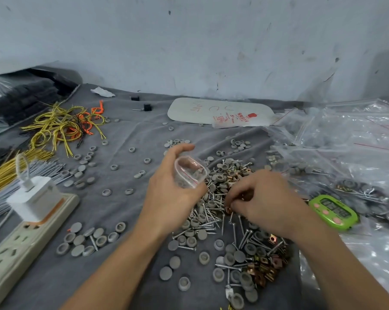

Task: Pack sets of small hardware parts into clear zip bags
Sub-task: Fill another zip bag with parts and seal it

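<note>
Gripping a small clear zip bag (pixel 190 172) between thumb and curled fingers, the left hand (pixel 173 193) held it just left of the frame's centre, its red-lined mouth gaping toward the camera, right above the left edge of a heap of screws (pixel 208 211). To the right of centre the right hand (pixel 264 202) lay knuckles up on that heap, its fingertips pinching copper-coloured clips (pixel 228 210). Grey round caps (pixel 173 245) lay mixed through the heap and scattered singly over the grey cloth (pixel 121 135) covering the surface. A green digital timer (pixel 333 212) sat just beside the right wrist at the right of the frame, with a drift of clear plastic bags (pixel 345 135) behind it. At lower left lay a power strip (pixel 21 245) with a white charger (pixel 35 198) plugged in, and at upper left a tangle of yellow wires (pixel 63 126).
</note>
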